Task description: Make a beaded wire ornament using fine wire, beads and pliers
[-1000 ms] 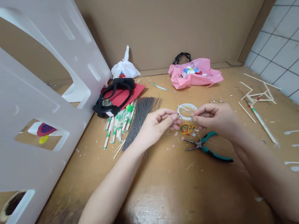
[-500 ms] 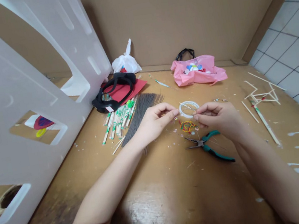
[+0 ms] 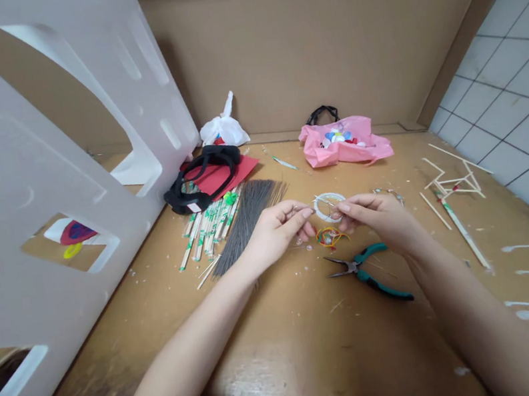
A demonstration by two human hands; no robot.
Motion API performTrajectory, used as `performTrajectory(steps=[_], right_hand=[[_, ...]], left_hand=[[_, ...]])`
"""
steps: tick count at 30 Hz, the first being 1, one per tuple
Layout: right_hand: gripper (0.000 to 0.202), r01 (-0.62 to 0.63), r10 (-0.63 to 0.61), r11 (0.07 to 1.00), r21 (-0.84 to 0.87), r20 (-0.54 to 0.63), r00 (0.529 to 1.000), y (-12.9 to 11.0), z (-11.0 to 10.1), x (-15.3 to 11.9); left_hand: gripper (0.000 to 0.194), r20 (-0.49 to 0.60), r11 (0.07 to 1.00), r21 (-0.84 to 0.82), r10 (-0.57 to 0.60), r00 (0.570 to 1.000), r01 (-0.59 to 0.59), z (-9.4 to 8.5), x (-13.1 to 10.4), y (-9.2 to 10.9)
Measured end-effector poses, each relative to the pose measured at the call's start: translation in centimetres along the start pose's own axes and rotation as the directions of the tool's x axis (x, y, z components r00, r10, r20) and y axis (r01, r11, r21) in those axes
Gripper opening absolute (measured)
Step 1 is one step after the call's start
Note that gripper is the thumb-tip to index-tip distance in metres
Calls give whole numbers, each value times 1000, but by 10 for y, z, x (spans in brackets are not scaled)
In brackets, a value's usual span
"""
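Observation:
My left hand (image 3: pixel 283 227) is closed in a pinch left of a white ring (image 3: pixel 324 215), on something too small to make out at the fingertips. Facing it, my right hand (image 3: pixel 371 210) pinches a thin wire (image 3: pixel 328 203) that slants across the ring. Just below the fingers lies a tangle of yellow, red and green cord (image 3: pixel 328 237). Pliers with teal handles (image 3: pixel 381 286) rest on the table nearer to me, their jaws apart and pointing left.
Grey wires (image 3: pixel 248 221) and wrapped sticks (image 3: pixel 211 227) lie left, below a black strap (image 3: pixel 186 201). A pink bag (image 3: pixel 348 151) and white bag (image 3: pixel 225 129) stand behind. Right lies a stick frame (image 3: pixel 460 184). A white plastic panel (image 3: pixel 55 192) stands at left.
The camera view has shifted, so table objects sit slightly lower and further left. Both hands are still pinched near each other, with the right fingers a little differently bent.

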State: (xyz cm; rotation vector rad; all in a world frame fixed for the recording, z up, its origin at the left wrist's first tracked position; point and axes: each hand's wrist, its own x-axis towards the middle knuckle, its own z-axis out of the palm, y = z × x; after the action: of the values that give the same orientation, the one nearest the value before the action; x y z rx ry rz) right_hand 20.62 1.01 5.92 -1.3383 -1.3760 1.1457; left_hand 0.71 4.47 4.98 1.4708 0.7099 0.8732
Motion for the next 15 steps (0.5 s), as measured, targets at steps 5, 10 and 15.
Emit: performTrajectory(steps=[5, 10, 15], right_hand=[[29, -34, 33, 997, 70, 16, 999, 1, 3, 2], [30, -87, 83, 993, 78, 53, 995, 1, 5, 1], [28, -88, 92, 992, 89, -37, 995, 2, 9, -2]], left_hand=[[21, -47, 998, -55, 38, 998, -40, 1, 1, -2], [20, -98, 989, -125, 63, 993, -75, 2, 2, -5], [23, -11, 991, -131, 27, 1000, -28, 4, 1, -4]])
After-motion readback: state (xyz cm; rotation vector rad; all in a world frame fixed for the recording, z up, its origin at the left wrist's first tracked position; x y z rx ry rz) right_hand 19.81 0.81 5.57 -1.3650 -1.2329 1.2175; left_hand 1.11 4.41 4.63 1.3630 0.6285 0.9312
